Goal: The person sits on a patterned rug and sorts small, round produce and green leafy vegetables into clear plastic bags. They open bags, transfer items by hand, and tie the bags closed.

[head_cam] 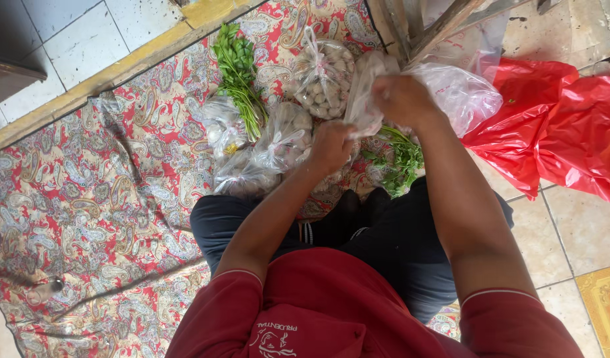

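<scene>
Both hands meet over a clear plastic bag point(362, 99) above the patterned red cloth point(106, 199). My right hand point(403, 99) grips the bag's upper part. Lower down, my left hand point(331, 146) closes on the same bag. What the bag holds is hidden by my hands. Just left of them sit a tied clear bag of pale round balls point(323, 78) and two more tied clear bags point(281, 139) with pale food inside. A bunch of leafy greens point(238, 73) lies on the cloth, and another sprig of greens point(403, 162) lies under my right forearm.
Red plastic bags point(556, 126) lie on the tiled floor to the right. A larger clear plastic bag point(460, 96) sits behind my right hand. Wooden legs point(424, 26) stand at the top. A yellow strip point(119, 66) edges the cloth at upper left.
</scene>
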